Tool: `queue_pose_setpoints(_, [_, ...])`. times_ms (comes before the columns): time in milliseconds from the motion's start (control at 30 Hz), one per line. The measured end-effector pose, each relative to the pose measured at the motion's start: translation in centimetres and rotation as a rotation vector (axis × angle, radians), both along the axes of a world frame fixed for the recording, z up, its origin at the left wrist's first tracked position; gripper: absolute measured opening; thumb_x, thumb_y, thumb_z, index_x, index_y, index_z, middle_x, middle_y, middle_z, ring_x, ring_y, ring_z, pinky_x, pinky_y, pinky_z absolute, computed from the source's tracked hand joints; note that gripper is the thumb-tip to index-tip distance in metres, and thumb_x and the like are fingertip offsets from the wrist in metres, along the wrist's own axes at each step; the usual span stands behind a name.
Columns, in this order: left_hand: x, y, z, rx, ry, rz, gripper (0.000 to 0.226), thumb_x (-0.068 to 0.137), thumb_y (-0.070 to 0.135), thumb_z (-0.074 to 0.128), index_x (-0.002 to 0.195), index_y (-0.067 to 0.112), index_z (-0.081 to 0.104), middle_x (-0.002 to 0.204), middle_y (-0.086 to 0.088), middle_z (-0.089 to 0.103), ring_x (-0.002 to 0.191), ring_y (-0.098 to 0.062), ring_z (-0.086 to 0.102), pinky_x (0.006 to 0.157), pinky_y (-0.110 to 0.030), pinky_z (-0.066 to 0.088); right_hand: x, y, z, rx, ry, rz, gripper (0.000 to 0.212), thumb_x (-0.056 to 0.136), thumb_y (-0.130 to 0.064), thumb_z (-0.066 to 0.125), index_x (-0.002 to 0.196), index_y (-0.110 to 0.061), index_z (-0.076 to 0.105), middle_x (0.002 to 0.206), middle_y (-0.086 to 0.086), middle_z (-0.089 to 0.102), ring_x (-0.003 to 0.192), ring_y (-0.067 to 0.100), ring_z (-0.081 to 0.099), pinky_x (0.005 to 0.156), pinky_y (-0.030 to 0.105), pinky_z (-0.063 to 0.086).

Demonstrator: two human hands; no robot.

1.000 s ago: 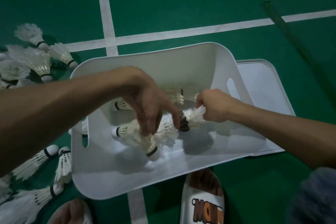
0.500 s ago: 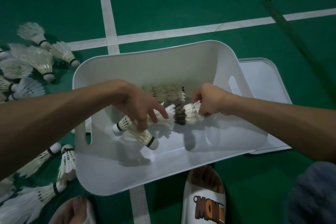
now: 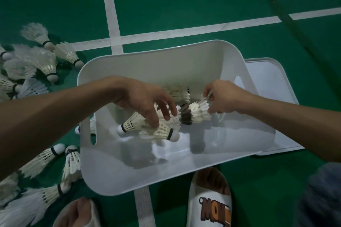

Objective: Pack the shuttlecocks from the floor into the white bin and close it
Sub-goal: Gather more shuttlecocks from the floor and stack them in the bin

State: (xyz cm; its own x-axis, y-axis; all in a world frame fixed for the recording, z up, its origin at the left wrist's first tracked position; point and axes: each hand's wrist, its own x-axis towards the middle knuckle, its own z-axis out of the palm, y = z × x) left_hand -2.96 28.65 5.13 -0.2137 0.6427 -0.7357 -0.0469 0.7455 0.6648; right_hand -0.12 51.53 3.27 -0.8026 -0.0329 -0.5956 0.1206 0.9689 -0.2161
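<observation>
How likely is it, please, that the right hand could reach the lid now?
Probably yes: the lid lies bare beside the white bin, close to the right hand, though its fingers pinch shuttlecocks.

Indoor badminton court: green sports floor with white court lines crossing, feather shuttlecocks scattered on it, person wearing slippers.

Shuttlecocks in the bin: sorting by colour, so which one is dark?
The dark shuttlecock between the left hand and right hand; the rest are white.
</observation>
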Motion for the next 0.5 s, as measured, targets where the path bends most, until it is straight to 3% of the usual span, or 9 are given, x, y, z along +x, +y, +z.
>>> queue_pose_setpoints(100, [-0.1,0.0,0.2,0.047,-0.035,0.085,0.052,0.074,-0.009,0.071,0.118,0.016,0.06,0.114,-0.002,0.063,0.094,-0.016,0.066,0.071,-0.024,0.056,-0.3,0.2,1.3,0.018,0.21,-0.009,0.03,0.076,-0.013,0.071,0.105,-0.019,0.064,0.101,0.006,0.067,0.089,0.024,0.062,0.075,0.03,0.051])
queue_pose_setpoints(167, [0.0,-0.1,0.1,0.064,-0.018,0.102,0.05,0.073,-0.008,0.073,0.116,0.016,0.062,0.113,-0.001,0.064,0.092,-0.016,0.067,0.072,-0.024,0.056,-0.2,-0.2,2.3,-0.089,0.292,-0.07,0.021,0.078,-0.02,0.071,0.097,-0.022,0.064,0.095,-0.001,0.067,0.086,0.018,0.063,0.073,0.027,0.049])
queue_pose_setpoints(233, [0.2,0.0,0.0,0.097,0.033,0.133,0.046,0.073,-0.006,0.074,0.112,0.017,0.064,0.113,0.0,0.065,0.096,-0.02,0.067,0.08,-0.034,0.058,0.6,-1.4,3.1,-0.327,0.21,-0.136,0.02,0.077,-0.024,0.076,0.093,-0.018,0.067,0.092,-0.004,0.068,0.081,0.015,0.067,0.068,0.023,0.051])
queue_pose_setpoints(333, [0.3,-0.1,-0.3,0.162,0.104,0.25,0.042,0.074,-0.009,0.07,0.107,0.017,0.066,0.109,0.0,0.067,0.089,-0.017,0.066,0.083,-0.035,0.055,1.8,-2.9,3.8,-0.712,0.029,-0.27,0.02,0.076,-0.018,0.079,0.092,-0.01,0.069,0.096,0.006,0.071,0.085,0.026,0.07,0.075,0.036,0.06])
queue_pose_setpoints(500, [0.7,-0.5,-0.4,0.252,0.108,0.508,0.043,0.075,-0.017,0.061,0.104,0.014,0.065,0.112,-0.007,0.062,0.086,-0.02,0.064,0.08,-0.037,0.055,2.8,-3.6,3.2,-0.815,-0.07,-0.329,0.036,0.067,-0.013,0.084,0.099,-0.014,0.067,0.106,0.003,0.068,0.083,0.02,0.07,0.077,0.038,0.06])
